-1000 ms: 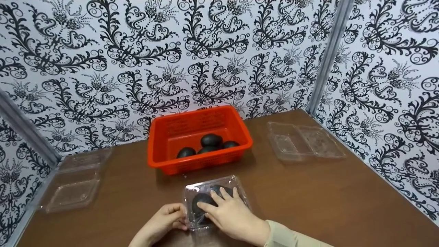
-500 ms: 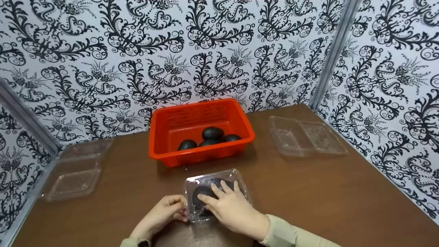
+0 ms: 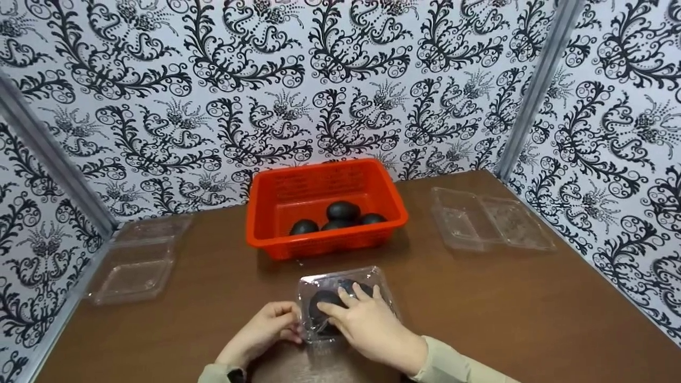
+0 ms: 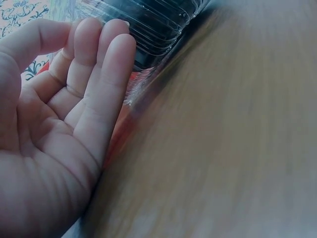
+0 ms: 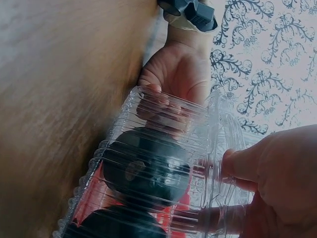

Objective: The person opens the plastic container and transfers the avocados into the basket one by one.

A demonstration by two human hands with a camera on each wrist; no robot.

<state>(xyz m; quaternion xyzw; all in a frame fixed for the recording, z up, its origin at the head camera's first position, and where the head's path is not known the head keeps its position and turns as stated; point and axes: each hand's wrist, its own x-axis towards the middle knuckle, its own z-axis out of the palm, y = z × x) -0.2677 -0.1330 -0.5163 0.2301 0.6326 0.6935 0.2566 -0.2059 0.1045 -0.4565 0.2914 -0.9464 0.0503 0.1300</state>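
Note:
A clear plastic clamshell box [image 3: 329, 280] with its lid down sits on the table in front of me. Inside are dark avocados [image 3: 325, 298], seen through the ribbed wall in the right wrist view as rounded, blackish-green fruit [image 5: 153, 171]. My left hand [image 3: 271, 325] pinches the box's left edge between thumb and bent fingers; the exact contact is partly hidden in the left wrist view. My right hand [image 3: 375, 327] lies over the lid with fingers spread and rests on it, covering part of the fruit.
Behind the box stands an orange-red plastic basket [image 3: 332, 248] holding several more avocados [image 3: 343, 211]. Hinged clear boxes lie unfolded at the left [image 3: 135, 282] and the right [image 3: 468, 226] of the brown table [image 3: 479, 314]. Patterned walls close off the back and sides.
The whole scene shifts slightly in the head view as the camera moves. Both hands keep the same places on the box, and nothing else visibly moves.

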